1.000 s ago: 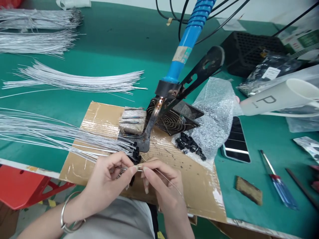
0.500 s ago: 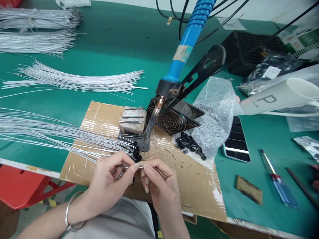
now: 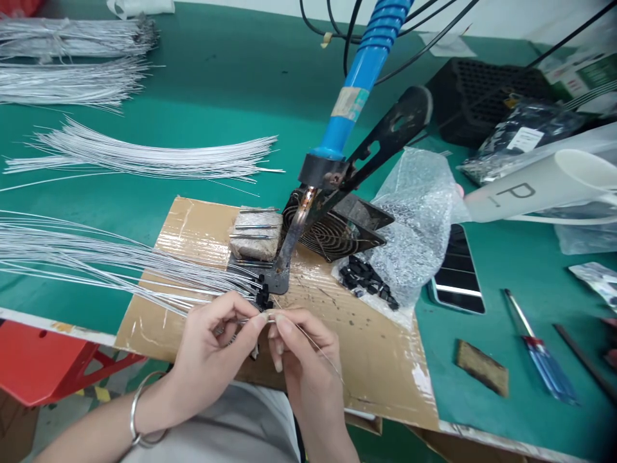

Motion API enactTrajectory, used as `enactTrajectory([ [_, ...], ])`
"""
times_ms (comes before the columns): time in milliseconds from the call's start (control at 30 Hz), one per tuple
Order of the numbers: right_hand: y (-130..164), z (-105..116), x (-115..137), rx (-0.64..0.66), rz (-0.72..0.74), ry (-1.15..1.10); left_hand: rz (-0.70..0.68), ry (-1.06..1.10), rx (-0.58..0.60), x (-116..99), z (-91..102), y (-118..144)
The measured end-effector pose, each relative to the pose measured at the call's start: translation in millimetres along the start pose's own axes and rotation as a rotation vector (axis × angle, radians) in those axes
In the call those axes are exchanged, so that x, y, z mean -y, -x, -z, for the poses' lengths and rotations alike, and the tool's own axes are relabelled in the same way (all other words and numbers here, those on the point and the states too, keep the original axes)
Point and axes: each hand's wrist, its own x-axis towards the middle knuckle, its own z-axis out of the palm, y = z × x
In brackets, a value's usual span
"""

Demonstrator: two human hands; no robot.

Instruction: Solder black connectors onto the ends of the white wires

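Note:
My left hand (image 3: 219, 347) and my right hand (image 3: 303, 354) meet fingertip to fingertip over the front of the cardboard sheet (image 3: 380, 373). Both pinch a thin wire (image 3: 315, 347), whose free end slants down past my right fingers. What lies right between the fingertips is too small to make out. Just behind my left fingers, a bundle of grey wires (image 3: 120, 257) reaches in from the left, with black connectors (image 3: 263, 292) on its near ends. Beyond them a soldering iron (image 3: 337, 128) with a blue handle stands tilted, its tip pointing down at a dark metal plate (image 3: 277, 281).
A wrapped block (image 3: 255, 235) carries several thin metal rods beside a small black fan (image 3: 337, 231). Black pieces (image 3: 369, 281) spill from a bubble-wrap bag (image 3: 414, 218). Rightward lie a phone (image 3: 457, 270), a screwdriver (image 3: 540, 347) and a white mug (image 3: 540, 190). Loose white wires (image 3: 159, 151) lie behind.
My right hand has shifted slightly left and turned a little, the wire's free end moving with it. The left hand keeps its pinch almost in place.

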Motion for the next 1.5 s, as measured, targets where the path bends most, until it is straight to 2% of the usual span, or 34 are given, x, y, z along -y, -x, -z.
enactTrajectory([
  [133, -1, 0, 7, 0.0, 0.007, 0.056, 0.033, 0.06, -0.002, -4, 3.0, -1],
  [400, -1, 5, 8, 0.077, 0.146, 0.144, 0.076, 0.077, 0.027, -5, 5.8, -1],
  [767, 0, 10, 9, 0.113, 0.153, 0.191, 0.101, 0.033, 0.048, -4, 6.4, 0],
  [1000, 4, 12, 7, -0.012, 0.088, 0.257, 0.051, -0.042, 0.002, -3, 7.3, -2],
  [1133, 6, 6, 8, -0.016, 0.089, 0.277, -0.009, -0.076, -0.016, -2, 7.5, -1],
  [1333, 4, 2, 10, -0.015, 0.033, 0.228, -0.099, -0.122, 0.015, 0, 9.7, 2],
  [1500, 6, 3, 11, 0.007, 0.006, 0.207, -0.052, -0.118, 0.005, 1, 7.8, 1],
])
